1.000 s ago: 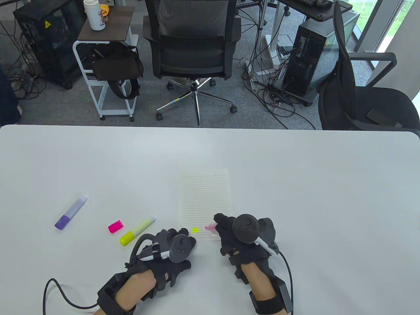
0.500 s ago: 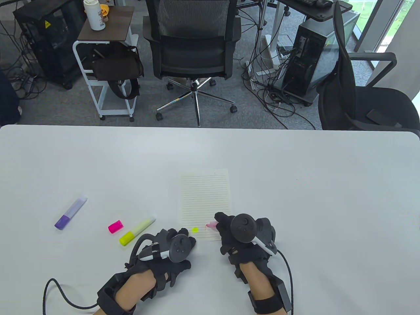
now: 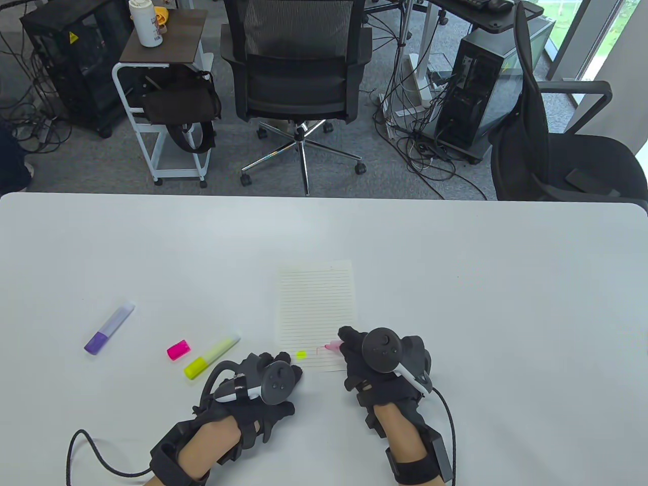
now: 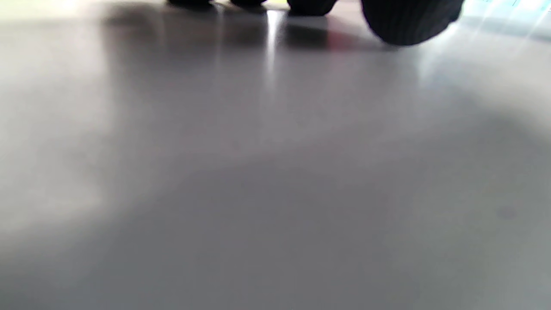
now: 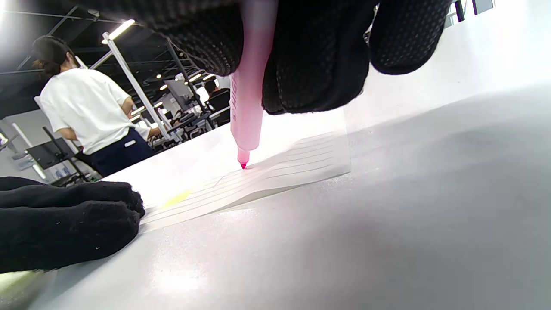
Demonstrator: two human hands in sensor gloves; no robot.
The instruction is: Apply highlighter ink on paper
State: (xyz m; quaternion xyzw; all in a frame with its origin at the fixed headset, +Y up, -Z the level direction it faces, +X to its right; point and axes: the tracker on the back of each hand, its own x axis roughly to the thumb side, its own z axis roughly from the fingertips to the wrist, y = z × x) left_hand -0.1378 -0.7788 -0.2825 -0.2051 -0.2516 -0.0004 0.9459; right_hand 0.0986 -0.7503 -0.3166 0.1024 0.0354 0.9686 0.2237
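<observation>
A lined sheet of paper (image 3: 315, 304) lies on the white table (image 3: 455, 278), with a yellow dot (image 3: 301, 355) and a thin pink line (image 3: 324, 348) near its lower edge. My right hand (image 3: 354, 349) grips an uncapped pink highlighter (image 5: 247, 112); its tip (image 5: 243, 165) touches the paper (image 5: 284, 168). My left hand (image 3: 276, 367) rests flat on the table at the sheet's lower left corner, fingers on the paper's edge. In the left wrist view only the fingertips (image 4: 404, 26) show against the blurred table.
Left of my left hand lie a yellow highlighter (image 3: 211, 356), a loose pink cap (image 3: 178, 349) and a purple highlighter (image 3: 109, 328). Office chairs (image 3: 298, 76) stand beyond the table's far edge. A person in a white shirt (image 5: 90, 116) stands in the background.
My right hand has slid a little to the right with the pink highlighter, leaving a short pink line on the paper. The left hand has stayed put.
</observation>
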